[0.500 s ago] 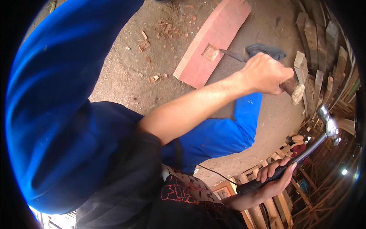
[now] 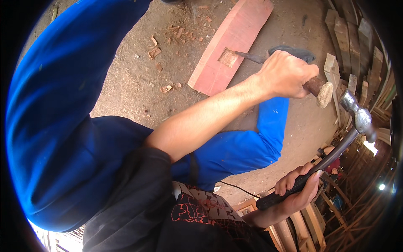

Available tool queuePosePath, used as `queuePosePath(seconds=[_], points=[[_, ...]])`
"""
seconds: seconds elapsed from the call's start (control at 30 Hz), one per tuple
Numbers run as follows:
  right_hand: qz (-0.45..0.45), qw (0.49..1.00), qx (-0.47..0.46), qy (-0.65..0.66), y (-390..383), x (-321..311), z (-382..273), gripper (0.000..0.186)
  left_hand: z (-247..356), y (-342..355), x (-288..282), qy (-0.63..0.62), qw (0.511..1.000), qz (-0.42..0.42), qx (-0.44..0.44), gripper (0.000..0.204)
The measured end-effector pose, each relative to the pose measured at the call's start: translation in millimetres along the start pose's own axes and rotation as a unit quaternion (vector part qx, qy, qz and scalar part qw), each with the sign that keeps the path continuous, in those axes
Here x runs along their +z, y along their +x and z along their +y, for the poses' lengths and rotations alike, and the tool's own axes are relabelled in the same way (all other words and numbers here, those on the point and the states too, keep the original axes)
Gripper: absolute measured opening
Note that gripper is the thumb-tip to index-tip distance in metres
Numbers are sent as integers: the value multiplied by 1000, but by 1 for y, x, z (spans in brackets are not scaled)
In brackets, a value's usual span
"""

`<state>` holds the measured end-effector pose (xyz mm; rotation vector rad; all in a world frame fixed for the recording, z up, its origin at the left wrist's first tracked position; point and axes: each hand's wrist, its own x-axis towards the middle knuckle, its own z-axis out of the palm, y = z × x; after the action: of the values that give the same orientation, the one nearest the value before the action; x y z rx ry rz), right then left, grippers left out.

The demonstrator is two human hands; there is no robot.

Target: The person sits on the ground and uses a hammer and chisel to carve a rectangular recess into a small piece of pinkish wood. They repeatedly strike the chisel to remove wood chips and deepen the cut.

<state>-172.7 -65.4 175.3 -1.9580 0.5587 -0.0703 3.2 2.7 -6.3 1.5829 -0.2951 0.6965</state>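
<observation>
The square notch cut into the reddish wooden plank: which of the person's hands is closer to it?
Left. The left hand grips the wooden-handled chisel whose blade reaches the square notch. The right hand holds a metal hammer much farther off.

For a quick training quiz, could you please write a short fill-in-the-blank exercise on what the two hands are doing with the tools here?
1. The left hand grips a chisel whose blade tip sits in a notch cut into the reddish ____.
2. The right hand holds a ____ by its dark grip.
3. The hammer head is ____ the chisel's frayed butt end, not touching it.

Missing words: plank; hammer; apart from
</observation>
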Motion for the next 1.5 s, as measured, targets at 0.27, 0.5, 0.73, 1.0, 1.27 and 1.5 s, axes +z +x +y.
queuePosePath(seconds=[0.27, 0.5, 0.73, 1.0, 1.27, 1.5], points=[[-9, 1000, -5, 1, 3, 2, 3, 39, -3, 1, -1, 3, 1000, 22, -8, 28], [11, 1000, -19, -12, 3, 5, -3, 41, -2, 3, -3, -2, 1000, 26, -14, 26], [6, 1000, -8, -3, 3, 6, 0, 40, -5, 3, -5, -7, 999, 36, -8, 27], [49, 998, -10, -38, 5, 1, -2, 42, -7, 2, -5, -10, 1000, 21, -3, 28], [6, 976, -206, 70, 14, -21, 2, 43, -9, 5, -7, -8, 1000, 15, -2, 27], [42, 994, 20, -96, -1, -8, -5, 44, -13, -4, -5, 19, 999, -26, 8, 26]])
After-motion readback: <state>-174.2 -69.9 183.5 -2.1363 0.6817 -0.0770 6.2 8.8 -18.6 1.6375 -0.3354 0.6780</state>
